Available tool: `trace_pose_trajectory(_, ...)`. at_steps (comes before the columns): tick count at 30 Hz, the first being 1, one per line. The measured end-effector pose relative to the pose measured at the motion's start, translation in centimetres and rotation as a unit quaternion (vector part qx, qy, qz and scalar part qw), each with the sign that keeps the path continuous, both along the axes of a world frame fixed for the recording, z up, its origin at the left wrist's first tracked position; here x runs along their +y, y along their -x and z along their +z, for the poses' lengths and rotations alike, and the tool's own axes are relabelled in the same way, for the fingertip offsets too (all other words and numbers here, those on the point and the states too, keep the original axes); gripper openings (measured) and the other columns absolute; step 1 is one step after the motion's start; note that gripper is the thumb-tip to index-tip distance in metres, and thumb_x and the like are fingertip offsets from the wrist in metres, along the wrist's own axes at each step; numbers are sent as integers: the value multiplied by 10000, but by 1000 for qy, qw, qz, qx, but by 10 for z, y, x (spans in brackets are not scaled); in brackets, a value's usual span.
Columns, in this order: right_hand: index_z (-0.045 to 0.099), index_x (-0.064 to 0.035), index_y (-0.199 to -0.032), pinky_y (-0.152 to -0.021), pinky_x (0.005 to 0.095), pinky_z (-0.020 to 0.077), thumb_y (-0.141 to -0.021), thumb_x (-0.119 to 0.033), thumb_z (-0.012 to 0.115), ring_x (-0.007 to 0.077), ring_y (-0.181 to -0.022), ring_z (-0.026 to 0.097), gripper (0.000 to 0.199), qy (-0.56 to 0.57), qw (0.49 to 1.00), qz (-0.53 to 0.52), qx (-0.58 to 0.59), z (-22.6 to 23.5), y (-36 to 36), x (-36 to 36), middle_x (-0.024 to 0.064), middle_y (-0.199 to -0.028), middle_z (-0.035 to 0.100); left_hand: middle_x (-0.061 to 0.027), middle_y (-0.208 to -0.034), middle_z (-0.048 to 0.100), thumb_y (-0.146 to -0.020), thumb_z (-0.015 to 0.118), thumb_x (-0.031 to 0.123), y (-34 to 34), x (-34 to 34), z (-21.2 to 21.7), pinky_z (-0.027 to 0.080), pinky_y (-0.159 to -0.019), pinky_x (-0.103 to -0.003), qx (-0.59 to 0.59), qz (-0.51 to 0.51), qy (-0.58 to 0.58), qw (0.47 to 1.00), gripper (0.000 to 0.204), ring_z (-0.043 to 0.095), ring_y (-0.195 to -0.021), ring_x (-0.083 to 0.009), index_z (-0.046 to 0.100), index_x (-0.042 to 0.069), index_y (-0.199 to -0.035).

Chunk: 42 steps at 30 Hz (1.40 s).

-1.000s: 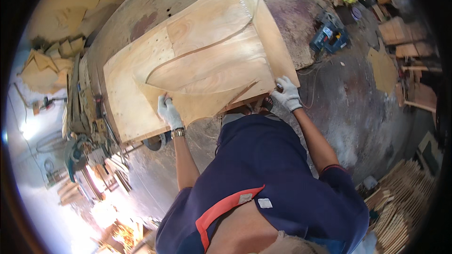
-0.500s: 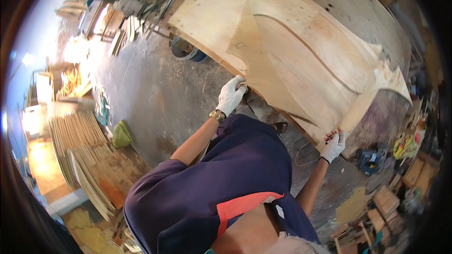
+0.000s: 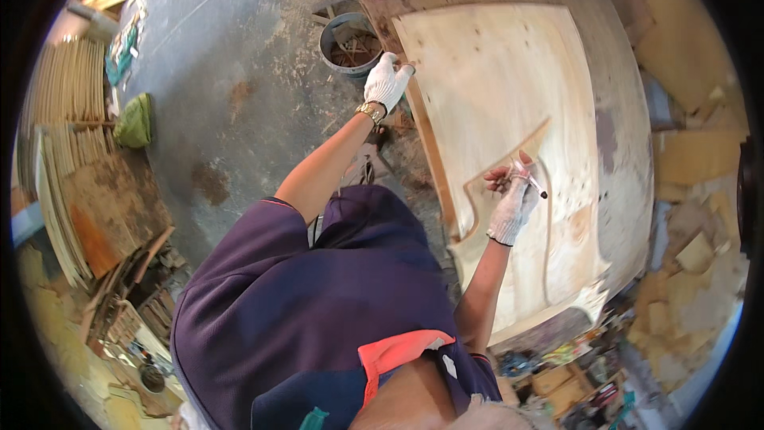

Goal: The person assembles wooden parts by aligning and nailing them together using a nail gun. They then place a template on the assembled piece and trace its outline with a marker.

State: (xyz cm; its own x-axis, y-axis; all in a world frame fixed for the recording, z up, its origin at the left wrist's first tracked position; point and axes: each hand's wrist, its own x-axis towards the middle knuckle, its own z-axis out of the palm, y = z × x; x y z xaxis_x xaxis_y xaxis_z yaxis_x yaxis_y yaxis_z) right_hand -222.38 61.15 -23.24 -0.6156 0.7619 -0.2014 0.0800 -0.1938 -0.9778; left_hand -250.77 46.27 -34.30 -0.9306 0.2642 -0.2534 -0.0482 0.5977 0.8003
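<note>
A pale plywood sheet (image 3: pixel 485 56) lies on the worktable. Over its nearer part rests a thin wooden template (image 3: pixel 521 247) with a pointed tip and a curved edge. My right hand (image 3: pixel 513 203), in a white fingerless-tipped glove, is above the template, shut on a slim white pen (image 3: pixel 535 181) with a dark end. My left hand (image 3: pixel 387 84), gloved too and with a gold watch (image 3: pixel 372 112) at the wrist, is at the sheet's left edge. Its thumb and fingers are apart, fingertips close to or touching that edge; nothing shows in it.
A bucket of scraps (image 3: pixel 352 46) stands on the floor just beyond my left hand. Stacked wooden strips (image 3: pixel 72 80) and a green bag (image 3: pixel 134 121) are at the left. Wood offcuts (image 3: pixel 696 255) cover the floor to the right, with boxes and clutter (image 3: pixel 561 386) near the bottom.
The view has turned and shifted along the table. My left hand has moved along the edge towards the bucket. My right hand has left the near corner and come over the template with the pen.
</note>
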Motion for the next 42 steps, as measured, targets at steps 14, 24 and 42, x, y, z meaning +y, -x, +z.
trace_pose_trajectory(14, 642, 9, -1150, -855, 301, 543, -1061, -286, 621, 134, -903, 671, 309, -202, 891, 402, -67, -38, 375, 40, 71, -967, 699, -296, -1418, 521, -714, 804, 669, 101, 34, -43, 492, -1032, -469, -179, 217, -11, 959, 1098, 571, -1271, -449, 405, -39, -1453)
trace_pose_trajectory(24, 580, 104, -1339, -828, 316, 588, -1045, -254, 607, 160, -881, 701, 464, -142, 800, 546, -206, -114, 449, 56, 112, -1041, 706, -154, -1150, 718, -705, 916, 465, 92, 49, -78, 544, -922, -387, -143, 287, -127, 939, 792, 704, -1067, -276, 592, 5, -1262)
trace_pose_trajectory(42, 613, 40, -1357, -952, 350, 539, -1031, -284, 600, 226, -989, 732, 460, -229, 708, 624, -238, -113, 466, 51, 127, -1167, 756, -128, -1128, 733, -718, 929, 434, 90, 49, -83, 545, -910, -366, -122, 291, -148, 937, 768, 711, -1044, -239, 599, 4, -1262)
